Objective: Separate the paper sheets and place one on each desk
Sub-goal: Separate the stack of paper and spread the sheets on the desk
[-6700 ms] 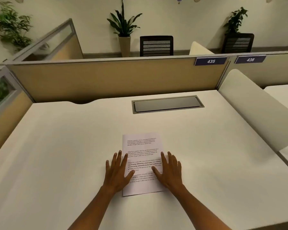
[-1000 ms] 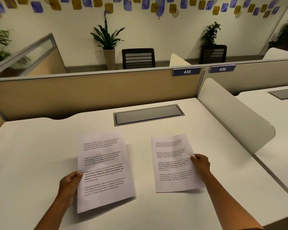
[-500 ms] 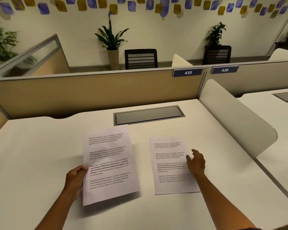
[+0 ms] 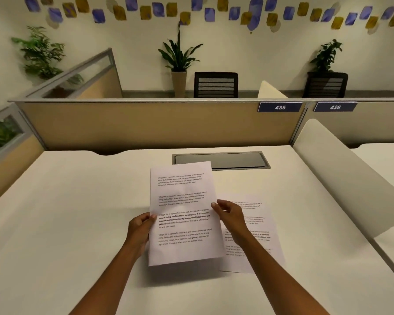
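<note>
A printed paper sheet (image 4: pixel 182 201) is held up above the white desk (image 4: pixel 77 212), tilted toward me. My left hand (image 4: pixel 139 228) pinches its left edge and my right hand (image 4: pixel 229 214) pinches its right edge. A second printed sheet (image 4: pixel 257 242) lies flat on the same desk to the right, partly hidden under the raised sheet and my right forearm.
A grey cable hatch (image 4: pixel 232 160) is set into the desk behind the sheets. A tan partition (image 4: pixel 146 123) with labels 435 and 436 closes the far side. A white curved divider (image 4: pixel 350 178) separates the neighbouring desk (image 4: pixel 382 160) on the right.
My right hand left the sheet lying on the desk and took the right edge of the sheet in my left hand. That sheet moved right and rose, now overlapping the flat one.
</note>
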`<state>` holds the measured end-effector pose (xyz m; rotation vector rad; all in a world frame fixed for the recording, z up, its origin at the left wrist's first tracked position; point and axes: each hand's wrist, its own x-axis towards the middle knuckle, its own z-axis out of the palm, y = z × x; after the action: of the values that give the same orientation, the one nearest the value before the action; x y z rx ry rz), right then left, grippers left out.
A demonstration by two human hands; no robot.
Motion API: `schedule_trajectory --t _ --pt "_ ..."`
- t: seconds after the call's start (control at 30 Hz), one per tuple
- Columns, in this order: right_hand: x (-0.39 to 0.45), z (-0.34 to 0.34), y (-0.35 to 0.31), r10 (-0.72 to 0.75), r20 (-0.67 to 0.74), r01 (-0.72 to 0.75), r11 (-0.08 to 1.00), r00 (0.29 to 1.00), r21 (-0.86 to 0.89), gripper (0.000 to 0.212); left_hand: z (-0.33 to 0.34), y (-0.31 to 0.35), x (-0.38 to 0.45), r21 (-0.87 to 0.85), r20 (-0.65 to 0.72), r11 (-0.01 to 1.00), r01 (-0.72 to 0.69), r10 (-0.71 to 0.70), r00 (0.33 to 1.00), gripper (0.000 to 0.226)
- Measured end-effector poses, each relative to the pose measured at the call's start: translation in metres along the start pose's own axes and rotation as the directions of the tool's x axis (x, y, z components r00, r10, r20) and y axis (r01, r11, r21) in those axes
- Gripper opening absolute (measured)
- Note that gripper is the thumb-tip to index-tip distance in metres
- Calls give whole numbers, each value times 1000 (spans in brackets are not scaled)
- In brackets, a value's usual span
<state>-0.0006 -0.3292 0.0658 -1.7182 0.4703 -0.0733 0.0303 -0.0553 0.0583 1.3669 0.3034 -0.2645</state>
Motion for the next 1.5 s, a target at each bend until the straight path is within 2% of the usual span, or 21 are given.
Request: schedule_trajectory --t 0.13,0.27,0.43,0.73,0.87,0.97,1.07,1.27,1.5 --pt "-2 2 0 -17 -43 18 999 999 28 14 7 0 -5 -4 6 1000 -15 15 1000 17" --pt "-2 -2 -1 -23 -79 22 1000 997 -14 22 5 0 -6 -2 -9 1000 -15 15 1000 15" --pt "-2 -7 5 -32 -78 27 998 996 -61 20 3 -1 -9 1 -11 1000 -27 27 1000 15" --pt "7 -10 18 40 -100 -38 999 994 22 24 -14 2 -21 4 -119 998 -60 60 991 16" --pt "10 -2 21 73 -93 -69 997 993 46 35 -42 7 -27 1 -192 997 -71 70 979 14" --pt "9 9 24 100 -96 -99 995 990 23 31 -70 11 -30 -9 -246 996 -86 81 966 12" --pt "9 22 26 122 -80 -123 992 989 -10 37 -99 19 -32 -12 -283 995 -99 92 955 12" --pt "2 49 30 165 -127 -182 973 978 -140 27 -157 36 -24 -21 -373 994 -111 95 923 21" --pt "-15 77 33 146 -203 -193 953 968 -233 19 -217 53 -7 -37 -366 994 -101 80 927 26"
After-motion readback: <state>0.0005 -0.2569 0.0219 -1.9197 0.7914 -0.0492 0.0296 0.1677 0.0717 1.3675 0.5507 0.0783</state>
